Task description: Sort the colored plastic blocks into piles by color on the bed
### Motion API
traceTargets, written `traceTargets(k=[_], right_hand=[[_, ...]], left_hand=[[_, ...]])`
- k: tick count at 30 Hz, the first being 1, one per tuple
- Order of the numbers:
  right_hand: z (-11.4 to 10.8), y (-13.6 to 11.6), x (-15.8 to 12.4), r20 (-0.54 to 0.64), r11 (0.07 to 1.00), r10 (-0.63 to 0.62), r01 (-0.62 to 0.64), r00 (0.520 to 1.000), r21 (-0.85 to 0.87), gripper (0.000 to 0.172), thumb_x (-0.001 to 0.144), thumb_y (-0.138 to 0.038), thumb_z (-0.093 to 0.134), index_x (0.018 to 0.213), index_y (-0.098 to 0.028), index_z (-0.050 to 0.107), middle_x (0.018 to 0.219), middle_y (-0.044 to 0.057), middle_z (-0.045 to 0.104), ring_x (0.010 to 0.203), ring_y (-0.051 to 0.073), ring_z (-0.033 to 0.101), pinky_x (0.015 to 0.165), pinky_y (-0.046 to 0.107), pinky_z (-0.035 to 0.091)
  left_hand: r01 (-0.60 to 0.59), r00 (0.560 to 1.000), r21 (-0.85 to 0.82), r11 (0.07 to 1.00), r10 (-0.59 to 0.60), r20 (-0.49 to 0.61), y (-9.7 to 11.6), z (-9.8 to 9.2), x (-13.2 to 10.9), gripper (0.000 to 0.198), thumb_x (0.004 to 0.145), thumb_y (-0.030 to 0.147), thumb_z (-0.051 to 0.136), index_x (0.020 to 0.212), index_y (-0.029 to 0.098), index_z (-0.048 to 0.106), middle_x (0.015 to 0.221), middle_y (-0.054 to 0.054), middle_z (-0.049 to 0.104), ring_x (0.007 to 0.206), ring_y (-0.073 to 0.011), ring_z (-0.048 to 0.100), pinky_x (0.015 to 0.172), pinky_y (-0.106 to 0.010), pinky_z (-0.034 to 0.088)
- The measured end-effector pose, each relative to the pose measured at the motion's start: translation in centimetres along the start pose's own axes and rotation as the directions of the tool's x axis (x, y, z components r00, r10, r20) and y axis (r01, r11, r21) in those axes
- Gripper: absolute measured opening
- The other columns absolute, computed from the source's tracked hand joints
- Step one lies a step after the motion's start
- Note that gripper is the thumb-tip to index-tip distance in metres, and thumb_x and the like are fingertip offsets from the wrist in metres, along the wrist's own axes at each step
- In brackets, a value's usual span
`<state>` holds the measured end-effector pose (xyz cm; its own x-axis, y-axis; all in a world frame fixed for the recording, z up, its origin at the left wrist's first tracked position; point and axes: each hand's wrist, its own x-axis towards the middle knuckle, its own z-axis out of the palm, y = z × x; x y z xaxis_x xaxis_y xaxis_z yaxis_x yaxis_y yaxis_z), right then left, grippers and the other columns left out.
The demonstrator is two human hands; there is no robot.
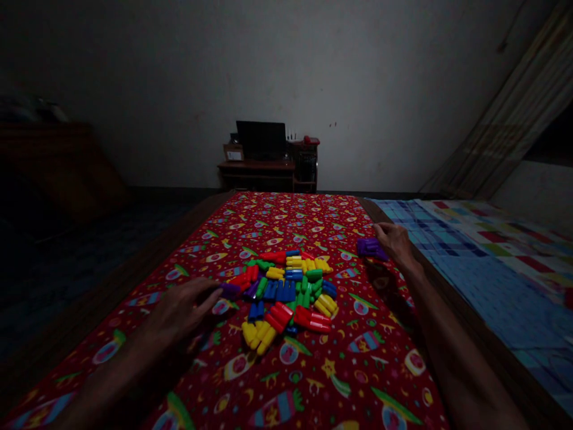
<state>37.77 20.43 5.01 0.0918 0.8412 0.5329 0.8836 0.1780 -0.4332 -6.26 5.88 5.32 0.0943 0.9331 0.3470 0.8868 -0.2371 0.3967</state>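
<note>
Left hand (185,301): fingertips closed on a small purple plastic block (230,291). Right hand (394,243): fingers gripping a cluster of ribbed purple plastic blocks (370,248). Preferably, lift the small block by its sides, avoiding its neighbours. Between the hands, nearer the left, lies a multicoloured pile of glossy plastic blocks (286,291) on a red, rocket-printed cloth (308,209).

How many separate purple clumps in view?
3 visible: one purple clump in the left hand, a second purple clump on the left side of the pile, a third purple clump in the right hand. The pile may hide more.
</note>
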Motion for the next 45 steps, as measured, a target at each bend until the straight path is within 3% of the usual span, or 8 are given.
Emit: traceTargets(k=[3,9,16,24,30,32,40,45], right_hand=[[0.8,-5.4,-1.7,0.146,0.961,-0.183,0.146,0.972,0.235,0.041,0.089,-0.038,0.044,0.077,-0.012,0.073,0.066,0.007,0.069,0.061,0.017,0.06,0.055,0.024,0.037],[2.1,-13.5,-7.6,0.316,0.7,-0.589,0.274,0.744,0.66,0.039,0.089,-0.038,0.054,0.12,-0.018,0.064,0.1,0.008,0.072,0.079,0.016,0.064,0.066,0.024,0.045],[1.8,-12.3,-6.3,0.455,0.814,-0.528,0.275,0.717,0.512,0.029,0.091,-0.029,0.049,0.087,-0.011,0.071,0.07,0.003,0.066,0.058,0.009,0.051,0.055,0.02,0.033],[0.3,-14.1,-8.7,0.664,0.78,-0.597,0.519,0.451,0.349,0.033,0.089,-0.046,0.055,0.094,-0.016,0.068,0.073,0.003,0.064,0.062,0.011,0.05,0.056,0.023,0.027],[1.0,-15.1,-10.8,0.701,0.748,-0.609,0.563,0.371,0.352,0.02,0.088,-0.023,0.057,0.106,-0.018,0.065,0.087,0.006,0.066,0.076,0.014,0.056,0.063,0.023,0.032],[1.0,-14.5,-10.0,0.673,0.763,-0.62,0.508,0.403,0.399,0.021,0.086,-0.017,0.056,0.105,-0.017,0.065,0.086,0.005,0.067,0.074,0.013,0.056,0.063,0.022,0.034],[0.2,-8.5,-3.1,0.497,0.939,-0.339,0.317,0.799,0.132,0.022,0.079,-0.013,0.056,0.098,-0.013,0.066,0.077,0.004,0.066,0.067,0.013,0.055,0.058,0.021,0.033],[-1.2,-3.2,-0.2,0.53,0.944,-0.005,0.18,0.848,-0.278,0.015,0.078,-0.019,0.06,0.084,-0.011,0.071,0.075,0.008,0.067,0.064,0.013,0.056,0.054,0.021,0.032]], left_hand=[[-0.072,0.997,-0.071,0.995,0.07,-0.032,1.6,0.1,1.6,0.035,0.081,0.046,0.05,0.084,0.02,0.072,0.082,-0.006,0.074,0.069,-0.0199,0.068,0.065,-0.028,0.053],[-0.263,0.965,-0.255,0.931,0.256,-0.061,6.7,4.0,2.4,0.024,0.087,0.033,0.05,0.09,0.021,0.071,0.089,-0.004,0.074,0.08,-0.0173,0.068,0.075,-0.027,0.053],[-0.193,0.98,-0.263,0.945,0.197,-0.012,4.2,5.0,3.0,0.023,0.087,0.032,0.05,0.086,0.019,0.069,0.086,-0.004,0.073,0.079,-0.0176,0.068,0.075,-0.027,0.053],[-0.282,0.941,-0.016,0.959,0.279,0.193,-0.9,6.6,1.9,0.028,0.088,0.026,0.049,0.111,0.022,0.064,0.11,-0.008,0.065,0.103,-0.0232,0.061,0.091,-0.036,0.049],[-0.289,0.938,0.046,0.956,0.273,0.212,-1.5,7.6,1.2,0.035,0.088,0.027,0.051,0.122,0.022,0.058,0.116,-0.011,0.063,0.109,-0.0248,0.058,0.095,-0.039,0.047],[-0.297,0.933,0.025,0.955,0.284,0.219,-1.7,7.5,1.4,0.038,0.088,0.025,0.052,0.125,0.021,0.056,0.118,-0.01,0.063,0.11,-0.0241,0.057,0.096,-0.038,0.046],[-0.271,0.94,0.065,0.96,0.249,0.232,-1.6,7.6,1.4,0.034,0.083,0.028,0.055,0.116,0.021,0.06,0.114,-0.011,0.063,0.108,-0.0256,0.057,0.096,-0.04,0.045],[-0.277,0.937,0.018,0.961,0.266,0.227,-1.0,7.2,0.9,0.028,0.088,0.03,0.05,0.113,0.021,0.06,0.111,-0.01,0.063,0.103,-0.0245,0.059,0.093,-0.038,0.047]])
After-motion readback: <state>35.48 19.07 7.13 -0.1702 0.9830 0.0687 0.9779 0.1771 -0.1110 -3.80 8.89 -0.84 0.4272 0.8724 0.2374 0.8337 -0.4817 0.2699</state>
